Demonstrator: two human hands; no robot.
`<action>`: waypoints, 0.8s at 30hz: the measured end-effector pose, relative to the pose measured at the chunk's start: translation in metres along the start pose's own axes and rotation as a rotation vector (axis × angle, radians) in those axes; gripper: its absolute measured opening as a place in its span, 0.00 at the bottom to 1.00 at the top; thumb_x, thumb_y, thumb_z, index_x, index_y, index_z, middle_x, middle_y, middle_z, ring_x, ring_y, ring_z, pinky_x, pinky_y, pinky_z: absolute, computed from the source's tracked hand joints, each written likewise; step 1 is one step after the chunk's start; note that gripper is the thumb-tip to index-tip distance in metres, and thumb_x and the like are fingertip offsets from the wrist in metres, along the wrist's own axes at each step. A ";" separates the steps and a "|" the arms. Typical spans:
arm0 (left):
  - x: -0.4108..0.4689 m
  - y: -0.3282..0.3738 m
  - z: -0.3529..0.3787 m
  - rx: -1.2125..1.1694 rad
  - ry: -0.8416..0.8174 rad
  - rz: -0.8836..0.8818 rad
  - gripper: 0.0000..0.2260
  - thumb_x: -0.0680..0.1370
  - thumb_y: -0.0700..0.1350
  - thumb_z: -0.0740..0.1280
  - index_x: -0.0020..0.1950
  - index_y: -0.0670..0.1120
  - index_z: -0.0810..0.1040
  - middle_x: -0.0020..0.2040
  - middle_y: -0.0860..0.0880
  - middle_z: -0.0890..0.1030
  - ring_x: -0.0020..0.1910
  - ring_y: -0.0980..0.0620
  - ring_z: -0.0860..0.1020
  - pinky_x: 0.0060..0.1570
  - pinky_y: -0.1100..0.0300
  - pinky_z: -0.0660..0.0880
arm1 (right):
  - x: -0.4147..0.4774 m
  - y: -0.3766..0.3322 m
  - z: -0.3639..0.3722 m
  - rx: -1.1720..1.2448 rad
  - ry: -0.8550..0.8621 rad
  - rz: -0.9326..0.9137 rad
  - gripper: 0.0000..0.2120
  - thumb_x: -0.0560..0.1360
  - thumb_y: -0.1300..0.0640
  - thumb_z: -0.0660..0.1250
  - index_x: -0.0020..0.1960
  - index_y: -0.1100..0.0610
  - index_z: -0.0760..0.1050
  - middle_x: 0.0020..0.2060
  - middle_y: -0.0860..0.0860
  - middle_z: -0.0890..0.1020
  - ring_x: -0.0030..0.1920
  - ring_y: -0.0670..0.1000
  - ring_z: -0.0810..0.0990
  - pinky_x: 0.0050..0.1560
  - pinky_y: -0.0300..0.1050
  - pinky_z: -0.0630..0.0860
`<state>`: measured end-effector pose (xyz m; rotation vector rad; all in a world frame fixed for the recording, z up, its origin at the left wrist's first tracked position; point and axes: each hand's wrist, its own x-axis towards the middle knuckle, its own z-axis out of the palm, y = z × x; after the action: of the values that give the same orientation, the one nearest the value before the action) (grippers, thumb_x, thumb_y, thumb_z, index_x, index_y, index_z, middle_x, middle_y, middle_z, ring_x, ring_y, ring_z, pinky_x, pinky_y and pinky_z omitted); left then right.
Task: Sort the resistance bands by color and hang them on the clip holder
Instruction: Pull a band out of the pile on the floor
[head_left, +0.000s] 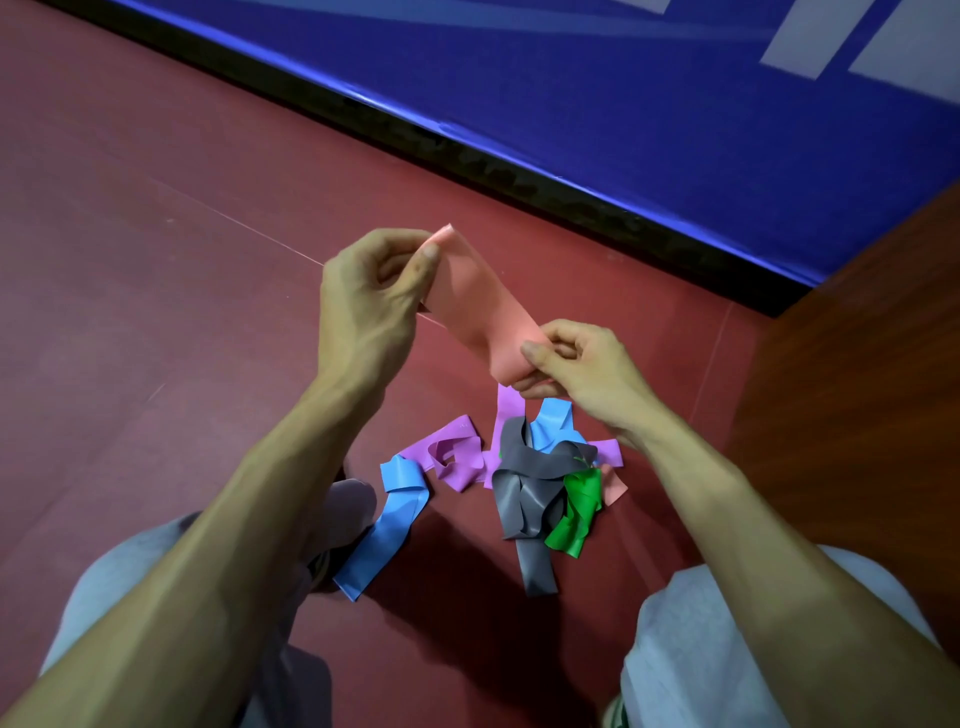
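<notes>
Pink band pinched at either end by left grip and right grip, mixed band pile beneath right grip.

a flat pink rubber band spans midair at twelve o'clock of a tangled heap of multicoloured rubber bands.

Dark red floor w/ blue padded wall, wood panel at right.
</notes>
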<state>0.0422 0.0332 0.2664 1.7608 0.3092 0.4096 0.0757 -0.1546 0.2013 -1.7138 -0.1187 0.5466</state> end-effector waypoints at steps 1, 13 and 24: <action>0.000 0.000 0.000 -0.002 0.008 0.004 0.04 0.78 0.42 0.68 0.49 0.44 0.81 0.38 0.51 0.82 0.36 0.59 0.80 0.41 0.54 0.82 | 0.000 -0.001 0.000 0.015 0.018 -0.005 0.03 0.78 0.64 0.64 0.47 0.62 0.76 0.38 0.62 0.82 0.36 0.53 0.83 0.43 0.44 0.83; 0.003 -0.004 -0.001 0.034 0.076 0.038 0.04 0.77 0.44 0.68 0.48 0.46 0.82 0.39 0.50 0.83 0.36 0.58 0.80 0.38 0.56 0.81 | 0.000 0.001 0.002 -0.146 -0.015 -0.077 0.05 0.77 0.62 0.67 0.43 0.55 0.78 0.37 0.56 0.84 0.35 0.51 0.83 0.42 0.46 0.81; 0.000 -0.003 0.000 0.125 0.060 0.138 0.04 0.77 0.46 0.69 0.47 0.47 0.83 0.36 0.53 0.82 0.33 0.57 0.79 0.36 0.56 0.79 | 0.001 0.006 0.000 -0.339 0.019 -0.100 0.12 0.76 0.66 0.65 0.37 0.53 0.77 0.28 0.48 0.82 0.31 0.44 0.81 0.42 0.44 0.80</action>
<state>0.0420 0.0341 0.2634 1.9009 0.2608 0.5531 0.0756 -0.1550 0.1954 -2.0289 -0.2960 0.4535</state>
